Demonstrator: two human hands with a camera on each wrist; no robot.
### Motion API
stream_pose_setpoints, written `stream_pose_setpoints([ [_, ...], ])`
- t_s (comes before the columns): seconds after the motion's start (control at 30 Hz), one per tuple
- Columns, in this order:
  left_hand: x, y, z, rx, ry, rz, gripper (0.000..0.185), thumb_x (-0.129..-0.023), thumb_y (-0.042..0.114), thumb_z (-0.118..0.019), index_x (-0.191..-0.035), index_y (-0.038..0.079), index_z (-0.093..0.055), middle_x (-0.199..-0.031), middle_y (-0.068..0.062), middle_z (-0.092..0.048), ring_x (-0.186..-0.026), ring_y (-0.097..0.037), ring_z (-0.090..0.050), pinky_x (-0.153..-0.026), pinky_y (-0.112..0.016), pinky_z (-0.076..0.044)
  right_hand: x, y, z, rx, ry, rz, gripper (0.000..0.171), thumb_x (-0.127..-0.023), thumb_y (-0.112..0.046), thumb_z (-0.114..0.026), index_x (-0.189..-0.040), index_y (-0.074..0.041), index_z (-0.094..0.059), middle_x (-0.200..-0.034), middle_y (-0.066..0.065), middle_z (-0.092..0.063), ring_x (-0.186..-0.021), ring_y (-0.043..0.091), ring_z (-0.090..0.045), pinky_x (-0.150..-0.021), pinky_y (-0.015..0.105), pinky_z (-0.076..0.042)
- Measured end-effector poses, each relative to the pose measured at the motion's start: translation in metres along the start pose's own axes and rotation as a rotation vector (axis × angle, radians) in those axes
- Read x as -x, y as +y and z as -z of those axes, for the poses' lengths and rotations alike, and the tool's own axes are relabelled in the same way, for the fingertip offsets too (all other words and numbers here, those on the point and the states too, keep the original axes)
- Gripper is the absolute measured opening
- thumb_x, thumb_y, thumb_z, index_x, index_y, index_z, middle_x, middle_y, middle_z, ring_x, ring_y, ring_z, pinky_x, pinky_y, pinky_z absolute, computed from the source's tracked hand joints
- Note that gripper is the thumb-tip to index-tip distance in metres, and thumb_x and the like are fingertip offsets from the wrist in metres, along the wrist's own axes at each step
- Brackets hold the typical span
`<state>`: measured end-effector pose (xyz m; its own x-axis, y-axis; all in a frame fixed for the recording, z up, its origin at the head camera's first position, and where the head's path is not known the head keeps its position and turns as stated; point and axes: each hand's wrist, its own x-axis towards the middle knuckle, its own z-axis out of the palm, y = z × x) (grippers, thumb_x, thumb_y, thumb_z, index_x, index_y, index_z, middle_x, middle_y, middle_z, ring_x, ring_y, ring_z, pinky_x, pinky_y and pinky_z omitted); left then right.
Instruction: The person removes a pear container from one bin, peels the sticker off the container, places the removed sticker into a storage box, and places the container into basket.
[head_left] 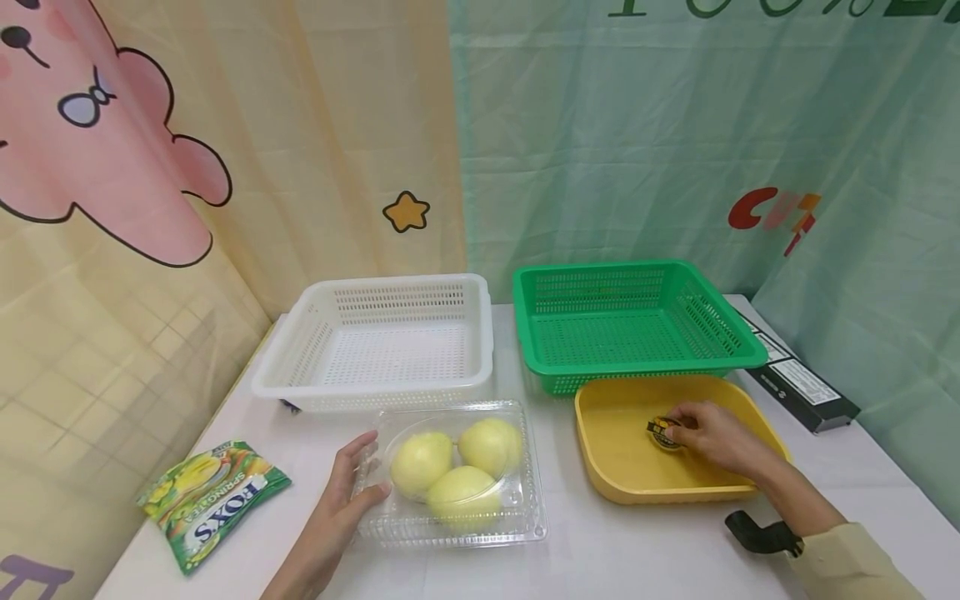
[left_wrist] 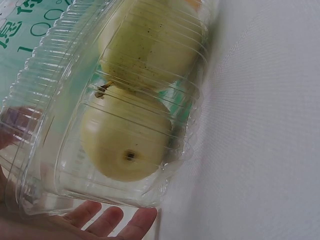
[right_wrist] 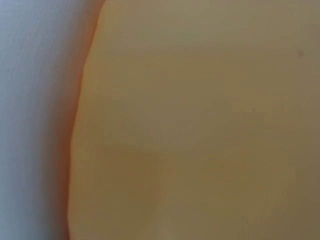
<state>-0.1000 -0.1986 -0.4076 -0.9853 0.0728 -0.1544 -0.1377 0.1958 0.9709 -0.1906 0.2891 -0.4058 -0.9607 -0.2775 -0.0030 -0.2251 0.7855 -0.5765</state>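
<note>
A clear plastic clamshell box [head_left: 525, 500] with three pale yellow-green pears [left_wrist: 125, 135] inside lies at the front middle of the table. My left hand [head_left: 341, 496] grips its left end, thumb over the lid's edge and fingers down along the side. In the left wrist view the fingertips [left_wrist: 142, 222] show just past the box wall. Inside the yellow tray [head_left: 630, 483], my right hand [head_left: 716, 433] pinches a small round black-and-gold tin [head_left: 662, 433] close over the tray floor. The right wrist view shows only tray and white cloth, blurred.
Behind the box stands a white basket [head_left: 375, 393], with a green basket [head_left: 637, 367] to its right, just behind the tray. A long black box [head_left: 802, 383] lies at the right edge. A green Fox's candy bag [head_left: 213, 500] lies at the left. Curtains [head_left: 480, 125] hang behind.
</note>
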Motion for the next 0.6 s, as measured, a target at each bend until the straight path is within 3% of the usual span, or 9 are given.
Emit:
stream_pose_setpoints([
  [0.3, 0.0002, -0.0004, -0.0004, 0.007, 0.001, -0.003, 0.067, -0.09, 0.024, -0.058, -0.144, 0.032, -0.02, -0.158, -0.009, -0.007, -0.145, -0.043, -0.001, -0.109, -0.069, -0.008, 0.0007, 0.0011, -0.0042, 0.015, -0.02, 0.013, 0.013, -0.087, -0.013, -0.064, -0.092, -0.001, -0.066, -0.077, 0.001, -0.056, -0.065, 0.005, -0.042, -0.054, 0.02, -0.035],
  [0.6, 0.0003, 0.0001, 0.0001, -0.001, -0.003, 0.0, 0.067, -0.09, 0.025, -0.058, -0.144, 0.033, -0.019, -0.158, -0.009, -0.006, -0.145, -0.044, 0.0, -0.109, -0.069, -0.008, -0.0006, 0.0026, -0.0058, 0.029, -0.03, -0.004, 0.021, -0.086, -0.013, -0.065, -0.099, 0.004, -0.064, -0.08, 0.002, -0.056, -0.07, 0.01, -0.044, -0.057, 0.021, -0.036],
])
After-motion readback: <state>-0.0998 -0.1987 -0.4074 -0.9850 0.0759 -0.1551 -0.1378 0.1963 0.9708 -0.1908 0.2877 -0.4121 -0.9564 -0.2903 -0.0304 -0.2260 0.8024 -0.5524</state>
